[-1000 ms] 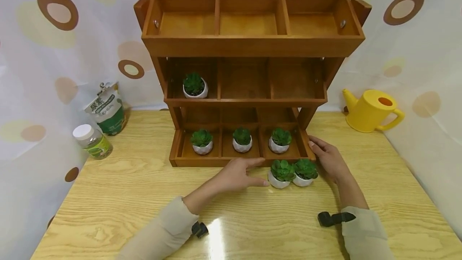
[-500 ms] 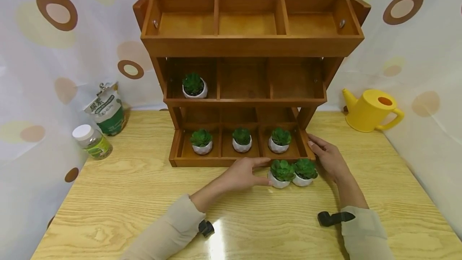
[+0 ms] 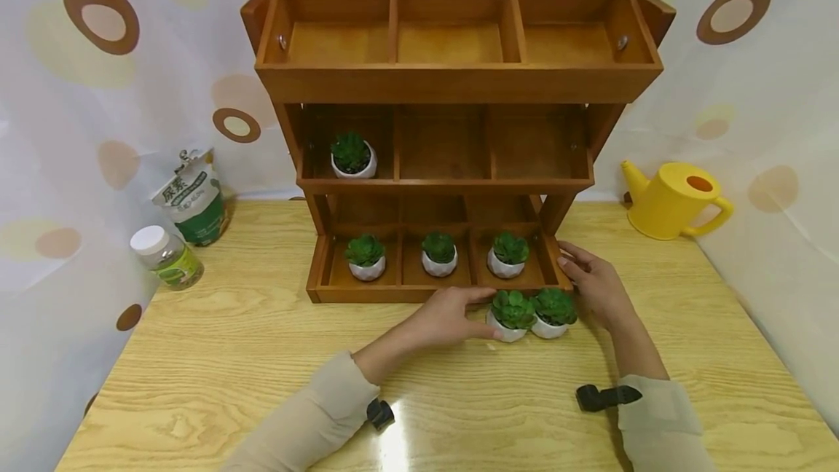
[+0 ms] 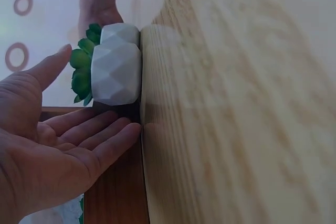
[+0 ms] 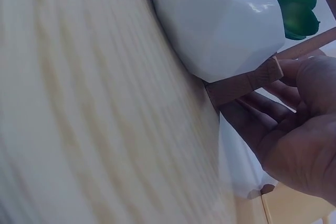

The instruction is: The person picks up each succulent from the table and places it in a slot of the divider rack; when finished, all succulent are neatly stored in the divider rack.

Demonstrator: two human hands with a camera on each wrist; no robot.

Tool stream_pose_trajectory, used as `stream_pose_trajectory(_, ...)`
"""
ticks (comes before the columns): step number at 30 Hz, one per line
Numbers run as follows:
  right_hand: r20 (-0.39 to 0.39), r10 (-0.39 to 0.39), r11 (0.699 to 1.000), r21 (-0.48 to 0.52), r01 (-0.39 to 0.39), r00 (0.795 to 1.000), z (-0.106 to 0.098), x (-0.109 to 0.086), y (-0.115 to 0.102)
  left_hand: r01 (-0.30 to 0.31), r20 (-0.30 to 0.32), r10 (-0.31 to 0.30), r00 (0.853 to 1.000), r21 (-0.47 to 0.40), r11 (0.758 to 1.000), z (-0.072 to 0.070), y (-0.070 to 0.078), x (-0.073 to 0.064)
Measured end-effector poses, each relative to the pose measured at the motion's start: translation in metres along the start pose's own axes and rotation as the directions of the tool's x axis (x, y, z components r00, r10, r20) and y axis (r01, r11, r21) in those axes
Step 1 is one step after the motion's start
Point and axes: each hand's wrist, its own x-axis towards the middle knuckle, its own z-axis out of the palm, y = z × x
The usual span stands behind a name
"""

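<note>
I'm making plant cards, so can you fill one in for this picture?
Furniture: brown wooden rack, pale wooden table
In rack: four green plants in white faceted pots
On table: two more green plants in white pots
Left hand: spread beside the left table plant
Right hand: touching the rack's right end
Left side: clear jar with white lid, green and white bag
Right side: yellow watering can

Shelf (image 3: 459, 86): wood, smooth, slight sheen
Tabletop (image 3: 229, 355): wood-grain, glossy
Pots (image 4: 116, 74): ceramic-look, smooth, glossy
Watering can (image 3: 668, 202): plastic, smooth
Sleeves (image 3: 321, 410): cloth, matt
</note>
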Motion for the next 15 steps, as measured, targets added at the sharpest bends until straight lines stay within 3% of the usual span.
stream_pose_trajectory(15,-0.001,-0.029,0.999,0.031,0.029,1.0,-0.001,-0.001,0.002,0.04,0.006,-0.04,0.999,0.088,0.995,0.011,0.012,0.008)
